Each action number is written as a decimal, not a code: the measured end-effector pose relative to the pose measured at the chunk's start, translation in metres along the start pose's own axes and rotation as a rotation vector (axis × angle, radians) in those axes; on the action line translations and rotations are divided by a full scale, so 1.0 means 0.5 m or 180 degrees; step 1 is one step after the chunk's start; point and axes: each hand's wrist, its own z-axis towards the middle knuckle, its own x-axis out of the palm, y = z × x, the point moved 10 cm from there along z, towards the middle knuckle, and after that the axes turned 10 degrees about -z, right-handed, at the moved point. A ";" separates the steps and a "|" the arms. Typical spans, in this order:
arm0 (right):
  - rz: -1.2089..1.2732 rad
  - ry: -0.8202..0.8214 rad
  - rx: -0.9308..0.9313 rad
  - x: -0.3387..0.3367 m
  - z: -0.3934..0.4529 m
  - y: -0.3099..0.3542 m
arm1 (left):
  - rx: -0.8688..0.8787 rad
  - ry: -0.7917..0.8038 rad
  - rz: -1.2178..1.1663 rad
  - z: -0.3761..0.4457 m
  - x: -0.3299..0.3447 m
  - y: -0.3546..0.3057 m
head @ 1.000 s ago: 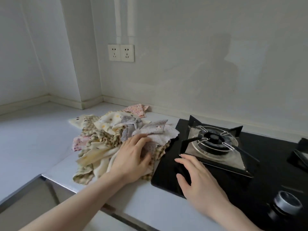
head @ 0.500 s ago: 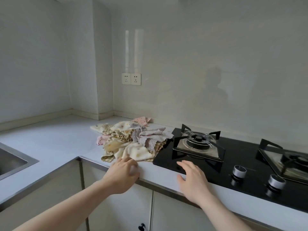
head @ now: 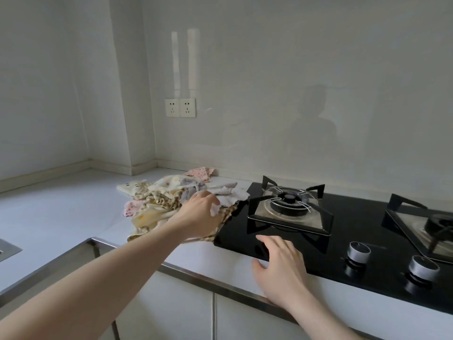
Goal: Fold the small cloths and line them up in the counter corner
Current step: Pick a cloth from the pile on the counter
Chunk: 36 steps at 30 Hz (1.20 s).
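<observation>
Pale kitchen corner with glossy grey walls, a white desk (head: 61, 212) running along two sides and meeting at a boxed-in column. Twin wall sockets (head: 180, 107) above the far edge, two white conduit strips rising from them. Faint reflection of a person on the shiny wall, no detail readable.

On the desk, near the back wall and touching the left edge of the black glass hob (head: 343, 241): a loose, unfolded heap of small cloths (head: 157, 204), cream, checked, grey and pink-dotted, one pink piece lying apart just beside the wall. Rightmost cloths overlapping the hob's edge.

Left hand (head: 199, 214) reaching over the heap's right side, grip closed on a white cloth (head: 215, 209), fingers curled round it; forearm covering the heap's near corner. Right hand (head: 279, 266) resting on the front edge of the hob, fingers relaxed and spread, gripping nothing.

Just right of the heap, a burner (head: 289, 204) with a black pan support; a second burner (head: 436, 227) cut off at the right border. Two silver knobs (head: 359, 251) at the hob's front. Steel sink (head: 7, 249) barely showing at the left border. White cabinet doors (head: 186, 312) below, metal trim along the desk's edge. Count of cloths impossible to tell from the tangle.
</observation>
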 end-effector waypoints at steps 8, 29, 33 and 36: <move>-0.0007 -0.0010 -0.0071 0.006 0.006 -0.004 | -0.0444 0.0429 0.0182 0.130 0.080 -0.016; 0.0016 -0.0063 -0.0093 0.000 -0.005 0.004 | -0.0389 -0.0286 -0.0473 0.098 -0.015 -0.025; 0.0095 -0.0033 -0.0087 -0.002 -0.005 0.004 | -0.0234 -0.1490 -0.0677 0.088 -0.153 -0.047; 0.0184 0.0014 -0.0063 -0.007 -0.013 0.003 | -0.0039 -0.2067 -0.1089 0.068 -0.239 -0.082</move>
